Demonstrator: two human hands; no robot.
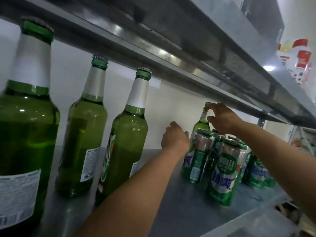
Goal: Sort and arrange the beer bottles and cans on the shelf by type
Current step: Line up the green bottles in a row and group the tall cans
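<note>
Three bottles lined up at left, a fourth stranded behind the cans.

Nearest, filling the left edge: a tall green bottle (25, 134), then a second bottle (83, 134) and a third bottle (126, 134) in a row toward centre, all upright on the steel shelf (179, 211). Right of centre, a tight cluster of green cans (224, 171), with one last bottle (202, 123) upright just behind them. Right hand (220, 117) pinching that bottle's neck below the cap. Left hand (174, 137) reaching in beside its body, fingers hidden, so impossible to say whether gripping or only touching. Seemingly well along: cans gathered, bottles grouped save this one. Probably left: moving the stray over to the row and squaring up the cans.
</note>
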